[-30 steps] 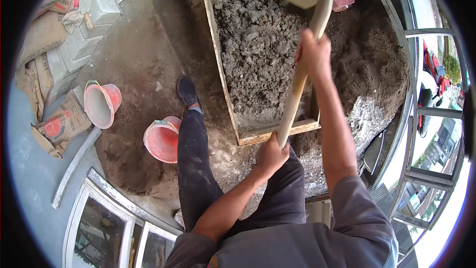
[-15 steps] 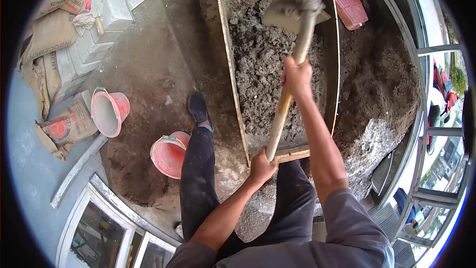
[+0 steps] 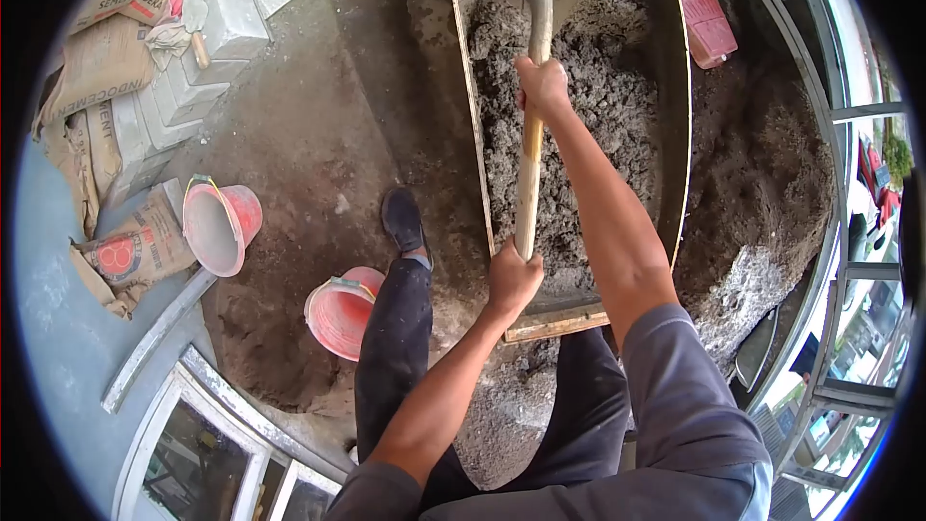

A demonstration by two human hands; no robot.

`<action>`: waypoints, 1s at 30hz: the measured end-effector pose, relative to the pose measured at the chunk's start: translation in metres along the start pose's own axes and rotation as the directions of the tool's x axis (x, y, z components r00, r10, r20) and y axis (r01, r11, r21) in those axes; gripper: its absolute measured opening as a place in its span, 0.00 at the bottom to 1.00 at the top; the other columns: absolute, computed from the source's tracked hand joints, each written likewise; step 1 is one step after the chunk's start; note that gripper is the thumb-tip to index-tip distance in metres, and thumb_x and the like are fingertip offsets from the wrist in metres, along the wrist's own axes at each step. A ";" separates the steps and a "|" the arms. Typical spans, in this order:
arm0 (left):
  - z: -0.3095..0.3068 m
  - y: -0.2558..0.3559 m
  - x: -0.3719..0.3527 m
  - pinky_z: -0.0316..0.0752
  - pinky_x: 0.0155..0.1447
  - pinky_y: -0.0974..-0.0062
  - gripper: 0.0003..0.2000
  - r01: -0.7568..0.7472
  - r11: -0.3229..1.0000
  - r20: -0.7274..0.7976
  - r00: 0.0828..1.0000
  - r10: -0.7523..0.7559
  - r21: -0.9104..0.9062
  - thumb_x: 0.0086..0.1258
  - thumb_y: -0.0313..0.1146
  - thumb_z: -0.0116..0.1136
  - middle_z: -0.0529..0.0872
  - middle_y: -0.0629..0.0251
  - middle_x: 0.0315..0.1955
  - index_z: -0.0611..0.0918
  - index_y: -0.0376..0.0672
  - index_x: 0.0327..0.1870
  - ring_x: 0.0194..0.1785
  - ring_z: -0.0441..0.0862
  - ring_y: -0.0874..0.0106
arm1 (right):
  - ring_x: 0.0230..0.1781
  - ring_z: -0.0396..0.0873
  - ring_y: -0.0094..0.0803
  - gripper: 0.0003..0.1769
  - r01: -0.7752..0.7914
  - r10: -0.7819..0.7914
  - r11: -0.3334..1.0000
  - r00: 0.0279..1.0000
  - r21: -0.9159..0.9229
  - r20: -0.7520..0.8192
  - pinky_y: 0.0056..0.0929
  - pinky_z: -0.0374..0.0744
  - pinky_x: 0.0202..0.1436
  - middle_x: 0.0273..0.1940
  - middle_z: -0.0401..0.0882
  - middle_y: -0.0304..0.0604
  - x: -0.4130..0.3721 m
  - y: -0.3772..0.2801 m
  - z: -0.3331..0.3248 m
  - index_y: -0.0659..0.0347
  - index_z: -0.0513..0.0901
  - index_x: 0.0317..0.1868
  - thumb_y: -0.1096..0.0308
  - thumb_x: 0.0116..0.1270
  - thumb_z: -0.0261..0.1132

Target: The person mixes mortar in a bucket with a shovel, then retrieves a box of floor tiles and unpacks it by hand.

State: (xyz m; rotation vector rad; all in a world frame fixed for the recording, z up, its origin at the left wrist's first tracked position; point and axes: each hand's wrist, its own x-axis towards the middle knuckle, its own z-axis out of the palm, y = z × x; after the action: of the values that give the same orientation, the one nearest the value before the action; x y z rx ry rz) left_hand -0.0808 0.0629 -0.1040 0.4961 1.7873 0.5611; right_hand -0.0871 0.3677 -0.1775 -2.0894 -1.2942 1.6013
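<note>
Both my hands grip the wooden handle of a hoe (image 3: 530, 169). My left hand (image 3: 515, 277) is wrapped round its lower end, just above the near edge of a wooden trough (image 3: 555, 324). Farther up the handle, my right hand (image 3: 543, 87) is closed round it. The hoe's head lies in the wet grey mortar (image 3: 608, 96) toward the far left of the trough, and its blade is partly buried there.
Two pink buckets, one tipped (image 3: 222, 229) and one by my leg (image 3: 344, 314), stand at the left. Cement sacks (image 3: 96, 68) and grey blocks (image 3: 227, 19) line the wall. To the right are a sand pile (image 3: 762, 164), a pink container (image 3: 707, 24) and a metal-framed window (image 3: 873, 272).
The hoe head has swung down and left into the mortar; before, it was raised above the trough's right side. My right hand moved up and left with the handle. The view shifted slightly.
</note>
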 end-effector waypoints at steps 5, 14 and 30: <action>0.017 0.001 -0.041 0.89 0.39 0.60 0.19 -0.228 0.974 0.007 0.974 0.228 -0.010 0.68 0.30 0.66 0.89 0.48 0.28 0.80 0.31 0.57 0.30 0.91 0.57 | 0.15 0.70 0.24 0.15 0.192 -0.170 0.970 0.975 0.151 -0.144 0.25 0.76 0.14 0.23 0.72 0.38 -0.099 -0.053 -0.058 0.75 0.77 0.45 0.68 0.68 0.59; 0.007 0.028 0.044 0.85 0.38 0.60 0.17 -0.093 0.994 -0.040 0.995 0.091 -0.055 0.66 0.27 0.63 0.89 0.47 0.29 0.81 0.32 0.55 0.32 0.90 0.56 | 0.15 0.77 0.27 0.22 0.075 -0.069 0.996 0.990 0.046 -0.120 0.29 0.82 0.19 0.21 0.76 0.40 0.018 -0.055 -0.003 0.80 0.77 0.52 0.65 0.70 0.61; 0.046 0.065 0.036 0.85 0.26 0.71 0.16 -0.302 0.951 0.154 0.945 0.289 0.068 0.70 0.24 0.62 0.86 0.58 0.24 0.79 0.28 0.57 0.19 0.84 0.72 | 0.17 0.77 0.25 0.16 0.324 -0.308 0.946 0.912 0.016 -0.269 0.34 0.81 0.25 0.19 0.78 0.39 -0.038 -0.095 -0.132 0.63 0.80 0.29 0.59 0.68 0.63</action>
State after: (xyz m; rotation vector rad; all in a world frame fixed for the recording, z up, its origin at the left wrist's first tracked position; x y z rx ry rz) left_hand -0.0431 0.1417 -0.1033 0.8565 1.6170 0.6360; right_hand -0.0230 0.4398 -0.0416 -1.8614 -1.3840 1.1674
